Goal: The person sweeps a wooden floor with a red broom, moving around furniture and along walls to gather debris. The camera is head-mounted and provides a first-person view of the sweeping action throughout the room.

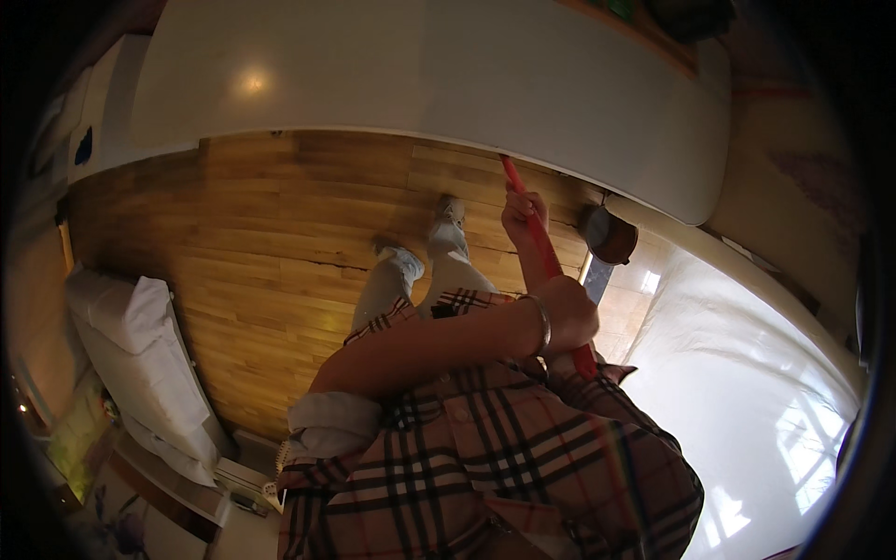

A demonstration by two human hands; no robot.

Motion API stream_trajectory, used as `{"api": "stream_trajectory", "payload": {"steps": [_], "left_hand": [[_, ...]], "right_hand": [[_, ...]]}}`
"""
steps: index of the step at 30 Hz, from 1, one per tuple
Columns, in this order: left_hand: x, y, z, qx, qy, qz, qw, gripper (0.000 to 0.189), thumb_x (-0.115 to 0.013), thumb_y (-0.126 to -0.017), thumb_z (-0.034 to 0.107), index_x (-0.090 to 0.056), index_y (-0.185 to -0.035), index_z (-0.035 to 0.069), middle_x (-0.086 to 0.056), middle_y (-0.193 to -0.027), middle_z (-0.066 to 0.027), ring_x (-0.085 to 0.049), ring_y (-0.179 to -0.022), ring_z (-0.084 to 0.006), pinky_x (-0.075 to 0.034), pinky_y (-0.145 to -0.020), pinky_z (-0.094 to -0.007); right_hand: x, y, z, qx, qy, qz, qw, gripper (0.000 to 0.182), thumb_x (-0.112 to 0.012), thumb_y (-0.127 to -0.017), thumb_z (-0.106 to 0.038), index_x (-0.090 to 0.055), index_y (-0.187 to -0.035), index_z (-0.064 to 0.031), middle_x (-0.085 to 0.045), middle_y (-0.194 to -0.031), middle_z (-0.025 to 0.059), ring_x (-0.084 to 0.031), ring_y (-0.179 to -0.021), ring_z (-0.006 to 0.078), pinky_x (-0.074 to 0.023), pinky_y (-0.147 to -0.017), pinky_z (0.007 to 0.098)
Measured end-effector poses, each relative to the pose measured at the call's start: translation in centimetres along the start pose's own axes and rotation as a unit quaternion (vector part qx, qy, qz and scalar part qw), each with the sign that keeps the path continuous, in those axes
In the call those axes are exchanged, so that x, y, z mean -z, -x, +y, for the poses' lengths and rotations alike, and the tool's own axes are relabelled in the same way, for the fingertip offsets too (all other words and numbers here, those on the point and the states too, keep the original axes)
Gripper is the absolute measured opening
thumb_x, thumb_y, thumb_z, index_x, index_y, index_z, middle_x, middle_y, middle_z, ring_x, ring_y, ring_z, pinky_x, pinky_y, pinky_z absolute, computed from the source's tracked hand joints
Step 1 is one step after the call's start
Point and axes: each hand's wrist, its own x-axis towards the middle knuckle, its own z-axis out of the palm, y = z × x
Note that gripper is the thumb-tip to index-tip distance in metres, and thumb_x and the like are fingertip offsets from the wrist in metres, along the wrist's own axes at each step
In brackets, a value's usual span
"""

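Note:
My left hand (574, 315), with a metal bracelet at its wrist, reaches across my body and is closed around the upper part of a red pole (544, 241). Farther down the same pole, my right hand (525, 210) grips it near its far end. The pole slants forward over the wood floor (315, 210), and its tip meets or passes under the front edge of a large white surface (420, 70); what lies at the tip is hidden. My legs and shoes are just left of the pole.
A round metal-like container (611, 236) is right of my right hand. White glossy sheeting (728, 364) covers the right side. At the left, white cloth (150, 350) lies over a piece of furniture, near a coiled cord (281, 458). A wooden-edged object (658, 45) rests on the white surface.

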Motion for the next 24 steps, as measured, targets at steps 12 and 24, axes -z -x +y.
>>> {"api": "stream_trajectory", "payload": {"steps": [12,24], "left_hand": [[1.8,4.3,-4.0,0.123,0.148,0.212,0.958,0.015,-0.06,-0.056,0.019,-0.06,-0.069,0.011,-0.059,-0.068,-0.0067,-0.059,-0.071,-0.0262,-0.044,-0.062,-0.0388],[-2.3,2.1,-1.1,0.121,-0.012,0.092,0.988,0.018,-0.063,-0.058,0.02,-0.056,-0.069,0.007,-0.058,-0.072,-0.0084,-0.059,-0.068,-0.0259,-0.046,-0.056,-0.0363]], "right_hand": [[1.7,2.1,0.6,-0.017,0.208,0.263,0.942,0.01,-0.047,-0.078,-0.008,-0.044,-0.082,0.0003,-0.04,-0.055,-0.001,-0.04,-0.048,0.0082,-0.0336,-0.045,0.0188],[1.9,-1.9,0.6,-0.066,-0.002,0.082,0.994,0.011,-0.046,-0.079,-0.004,-0.041,-0.088,0.0012,-0.04,-0.054,-0.0005,-0.039,-0.043,0.0061,-0.0345,-0.038,0.0159]]}}
